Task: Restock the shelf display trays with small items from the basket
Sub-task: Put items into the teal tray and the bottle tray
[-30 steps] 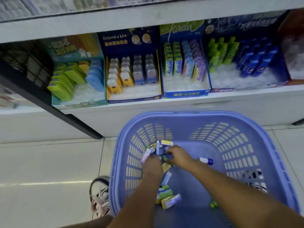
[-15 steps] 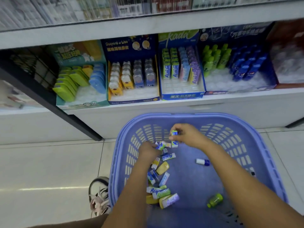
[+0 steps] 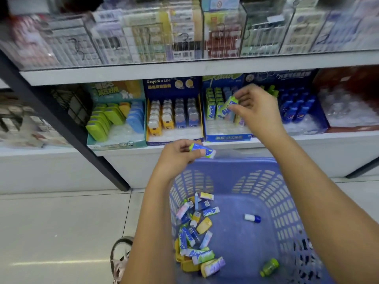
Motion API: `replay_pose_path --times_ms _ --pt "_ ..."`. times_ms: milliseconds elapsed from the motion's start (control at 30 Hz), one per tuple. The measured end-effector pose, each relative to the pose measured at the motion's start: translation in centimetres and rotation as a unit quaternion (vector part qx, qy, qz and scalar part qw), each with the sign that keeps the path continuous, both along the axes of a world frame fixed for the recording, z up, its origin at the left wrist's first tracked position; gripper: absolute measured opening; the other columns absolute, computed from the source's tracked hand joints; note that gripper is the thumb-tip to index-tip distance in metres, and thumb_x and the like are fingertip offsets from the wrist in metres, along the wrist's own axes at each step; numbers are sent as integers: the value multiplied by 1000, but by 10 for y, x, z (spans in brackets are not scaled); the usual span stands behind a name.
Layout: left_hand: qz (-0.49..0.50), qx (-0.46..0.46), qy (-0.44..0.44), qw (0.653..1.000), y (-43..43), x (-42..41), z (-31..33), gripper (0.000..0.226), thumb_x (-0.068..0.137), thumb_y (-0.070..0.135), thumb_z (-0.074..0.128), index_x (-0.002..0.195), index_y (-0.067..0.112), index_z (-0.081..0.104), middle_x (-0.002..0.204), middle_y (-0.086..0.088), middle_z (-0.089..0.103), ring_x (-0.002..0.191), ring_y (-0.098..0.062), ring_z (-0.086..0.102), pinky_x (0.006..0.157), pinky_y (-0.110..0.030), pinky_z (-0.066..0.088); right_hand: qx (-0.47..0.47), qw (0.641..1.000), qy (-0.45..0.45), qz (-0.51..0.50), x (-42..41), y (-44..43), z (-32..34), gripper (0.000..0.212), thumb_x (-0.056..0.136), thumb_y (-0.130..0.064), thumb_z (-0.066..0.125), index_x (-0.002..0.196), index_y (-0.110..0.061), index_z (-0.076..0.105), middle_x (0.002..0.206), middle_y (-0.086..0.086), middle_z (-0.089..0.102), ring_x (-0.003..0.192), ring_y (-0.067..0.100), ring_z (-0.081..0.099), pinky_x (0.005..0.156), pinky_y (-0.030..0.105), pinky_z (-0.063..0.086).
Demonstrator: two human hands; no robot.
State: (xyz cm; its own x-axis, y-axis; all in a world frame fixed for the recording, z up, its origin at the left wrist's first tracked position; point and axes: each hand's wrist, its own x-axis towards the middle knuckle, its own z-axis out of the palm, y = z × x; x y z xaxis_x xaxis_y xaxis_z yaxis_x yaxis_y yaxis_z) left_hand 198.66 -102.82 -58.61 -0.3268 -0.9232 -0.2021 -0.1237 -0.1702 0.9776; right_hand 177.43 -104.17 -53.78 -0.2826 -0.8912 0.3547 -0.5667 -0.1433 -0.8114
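Now raised | left hand (image 3: 176, 155): blue pack (image 3: 202, 150) | right hand (image 3: 256, 107): green pack (image 3: 228, 106)

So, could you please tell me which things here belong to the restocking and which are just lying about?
Job: basket; loose items in it; raised pack in right hand; lower pack in left hand; blue display tray.
Lying about: upper-shelf packets; shoe.

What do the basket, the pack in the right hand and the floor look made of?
Basket: moulded plastic, matte lilac-blue, with one-piece slotted walls.
Pack pinched by the right hand: likely printed card or film wrap, slightly glossy, with crisp edges and colour print. It is too blurred to settle which.
Floor: glazed tile, probably ceramic, with grout lines and a reflected light streak.
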Motion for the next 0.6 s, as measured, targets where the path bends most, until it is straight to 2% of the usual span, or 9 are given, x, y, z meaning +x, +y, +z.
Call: replay_pose_path --times_ms 67,167,233,333,400,500,600 --pt "30 -29 44 998 -1 -1 8 9 81 12 72 86 19 72 71 5 65 58 1 53 57 -11 43 31 998 60 3 0 -16 1 20 79 -9 72 97 -7 65 89 7 66 75 11 56 68 9 46" --pt "63 -89 57 992 -4 -3 16 13 83 13 70 87 25 71 71 11 68 64 1 58 62 -12 49 78 989 123 23 -3 -32 -5 20 81 -9 71 100 -5 68 94 12 68 78 12 57 73 22 45" --pt "86 -129 52 987 -10 -6 19 17 83 8 69 87 25 67 73 10 69 69 -4 63 67 -19 53 100 984 147 20 -5 -37 -7 20 81 -9 71 100 -5 69 94 13 69 77 12 56 70 20 41" --pt "113 -177 4 978 -18 -12 22 16 86 10 66 97 22 65 84 3 68 81 -17 65 77 -32 55 131 971 196 25 -8 -44 -7 22 80 -14 73 101 -7 71 97 9 71 80 13 60 71 15 39" --pt "129 -220 -43 966 -24 -17 23 19 88 14 65 106 19 67 90 2 68 84 -15 66 79 -30 54 141 964 223 31 -6 -48 -8 23 80 -17 73 101 -8 72 103 8 71 92 18 63 75 16 38" --pt "138 -285 -113 942 -37 -25 28 21 89 17 64 109 18 68 100 -1 68 83 -9 65 75 -24 53 132 959 251 20 -4 -50 -12 24 80 -20 72 102 -10 73 109 10 69 107 25 56 83 24 39" --pt "116 -310 -132 934 -56 -40 37 20 88 13 64 107 13 66 95 2 67 81 -9 62 72 -20 51 120 962 245 13 -6 -49 -16 23 79 -20 73 101 -11 74 111 12 67 114 29 49 88 30 40"
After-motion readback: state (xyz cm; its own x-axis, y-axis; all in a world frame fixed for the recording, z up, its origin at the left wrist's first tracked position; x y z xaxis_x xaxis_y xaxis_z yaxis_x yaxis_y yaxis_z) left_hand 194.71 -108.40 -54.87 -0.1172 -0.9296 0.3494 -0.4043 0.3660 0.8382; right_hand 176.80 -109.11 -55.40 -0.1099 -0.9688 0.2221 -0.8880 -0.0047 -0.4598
